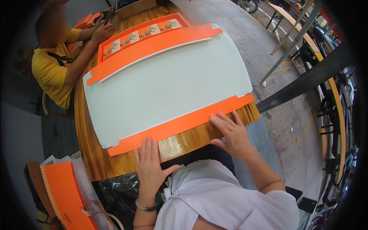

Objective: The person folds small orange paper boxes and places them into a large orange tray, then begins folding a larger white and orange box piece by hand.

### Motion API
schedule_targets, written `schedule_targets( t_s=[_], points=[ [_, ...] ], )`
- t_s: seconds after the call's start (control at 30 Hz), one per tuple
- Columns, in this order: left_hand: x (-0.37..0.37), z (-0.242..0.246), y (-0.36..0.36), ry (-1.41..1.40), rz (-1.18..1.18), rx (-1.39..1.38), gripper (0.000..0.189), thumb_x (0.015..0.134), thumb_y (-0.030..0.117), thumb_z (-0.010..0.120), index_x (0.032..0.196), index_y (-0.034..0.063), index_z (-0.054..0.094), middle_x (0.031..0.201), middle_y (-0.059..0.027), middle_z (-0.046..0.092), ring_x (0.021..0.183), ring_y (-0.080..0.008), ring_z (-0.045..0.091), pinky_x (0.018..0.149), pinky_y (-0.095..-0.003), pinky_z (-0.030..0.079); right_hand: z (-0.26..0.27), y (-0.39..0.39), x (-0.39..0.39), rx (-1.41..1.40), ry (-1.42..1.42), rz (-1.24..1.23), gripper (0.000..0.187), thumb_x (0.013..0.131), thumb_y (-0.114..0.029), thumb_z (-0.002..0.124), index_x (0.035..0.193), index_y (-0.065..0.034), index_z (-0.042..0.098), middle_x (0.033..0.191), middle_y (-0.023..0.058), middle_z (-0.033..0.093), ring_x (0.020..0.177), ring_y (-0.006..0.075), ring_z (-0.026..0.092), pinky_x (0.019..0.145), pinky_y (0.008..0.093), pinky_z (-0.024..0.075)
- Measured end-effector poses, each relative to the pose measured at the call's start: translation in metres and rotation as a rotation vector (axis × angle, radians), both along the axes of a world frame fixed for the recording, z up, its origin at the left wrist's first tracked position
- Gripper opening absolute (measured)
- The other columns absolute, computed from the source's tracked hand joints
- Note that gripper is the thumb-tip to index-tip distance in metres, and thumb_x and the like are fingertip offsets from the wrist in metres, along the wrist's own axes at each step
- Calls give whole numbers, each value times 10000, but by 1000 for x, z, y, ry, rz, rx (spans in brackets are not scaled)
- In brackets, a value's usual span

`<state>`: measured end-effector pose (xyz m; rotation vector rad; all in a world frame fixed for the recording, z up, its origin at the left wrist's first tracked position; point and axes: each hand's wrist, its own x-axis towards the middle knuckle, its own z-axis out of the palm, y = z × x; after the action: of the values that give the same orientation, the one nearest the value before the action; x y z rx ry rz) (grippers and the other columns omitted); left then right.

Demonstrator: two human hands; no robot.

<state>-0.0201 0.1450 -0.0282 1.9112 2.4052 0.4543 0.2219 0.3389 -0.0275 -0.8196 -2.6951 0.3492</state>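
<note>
A large cardboard sheet (169, 80) lies flat on the wooden table (86, 143), its pale white side up. Orange strips are folded over along its near and far long edges. My left hand (149, 164) is flat, palm down, with its fingertips at the near orange strip (184, 120) toward its left end and the thumb spread. Over the right part of that strip, my right hand (231, 132) rests its spread fingertips. Neither hand grips anything. The far orange strip (155, 49) stands partly raised and covers part of a box behind it.
Behind the sheet stands an orange tray (100, 54) with several boxes (149, 31) bearing horse pictures. A person in a yellow shirt (50, 73) sits at left, holding a phone (108, 16). An orange gift bag (63, 189) stands at lower left. A dark post (302, 77) slants at right.
</note>
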Motion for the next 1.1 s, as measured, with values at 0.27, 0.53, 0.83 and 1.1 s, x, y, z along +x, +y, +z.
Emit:
schedule_targets(
  t_s=[0.27, 0.53, 0.83, 1.1],
  points=[
    [-29, -12, -39, 154, 262, -60, 1174, 676, 663, 764, 1505, -45, 329, 1571, -228, 342, 1472, -351, 311, 1193, -597, 171, -8, 26, 46, 98, 15, -217, 647, 847, -254, 763, 1410, -73, 500, 1402, 94, 582, 1357, 249, 503, 1191, 510, 241],
    [-28, 37, -11, 266, 220, 310, 913, 776, 369, 819, 1488, 5, 378, 1555, -201, 363, 1467, -391, 302, 1197, -607, 166, 52, 25, -3, 408, 141, -125, 764, 758, -267, 814, 1414, -59, 482, 1457, 143, 504, 1419, 320, 404, 1167, 587, 245],
    [-3, 6, 22, -87, -144, 462, 266, 805, 62, 765, 1059, 32, 689, 989, -69, 652, 891, -263, 635, 754, -397, 497, 14, -14, -45, 120, 316, 293, 225, 800, -110, 723, 1008, -62, 652, 949, 54, 602, 851, 213, 600, 791, 358, 475],
    [1, -6, 24, -29, -174, 471, 203, 782, 44, 771, 964, 49, 682, 933, -58, 642, 829, -255, 614, 703, -375, 472, -7, -17, -48, 189, 343, 266, 164, 794, -128, 722, 934, -78, 653, 917, 24, 611, 831, 189, 586, 759, 343, 457]
  ],
)
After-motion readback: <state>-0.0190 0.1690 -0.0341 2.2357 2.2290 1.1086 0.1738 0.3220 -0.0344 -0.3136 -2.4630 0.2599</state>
